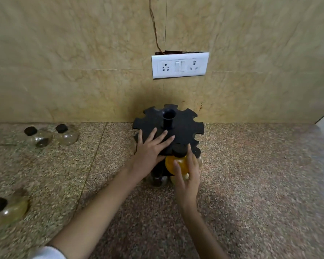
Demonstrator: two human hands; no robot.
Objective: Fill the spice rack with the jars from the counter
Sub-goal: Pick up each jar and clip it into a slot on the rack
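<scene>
I see a white sleeve (49, 253) at the bottom left edge, on the left arm. The left hand (150, 148) lies flat on the top disc of the rack (183, 124), fingers straight and spread, the fingertips short of the centre post (168, 118). The right hand (187, 176) grips the yellow jar (173, 163), with the thumb on its left side and the fingers curled round its right side. The yellow jar is at the front of the rack, just right of the left hand. Its black cap (179, 150) is at a front notch of the disc; I cannot tell whether it is fully seated. A dark jar (157, 179) sits on the lower level, just left of the yellow jar and partly hidden by the left wrist. The rack stands on the speckled counter (251, 174), close to the wall. Three black-capped jars remain on the counter, well apart from the rack: the near jar (7, 208) at the left edge, and the far jar (40, 136) and the second far jar (66, 134) side by side near the wall. A white socket plate (180, 65) is on the wall above the rack.
</scene>
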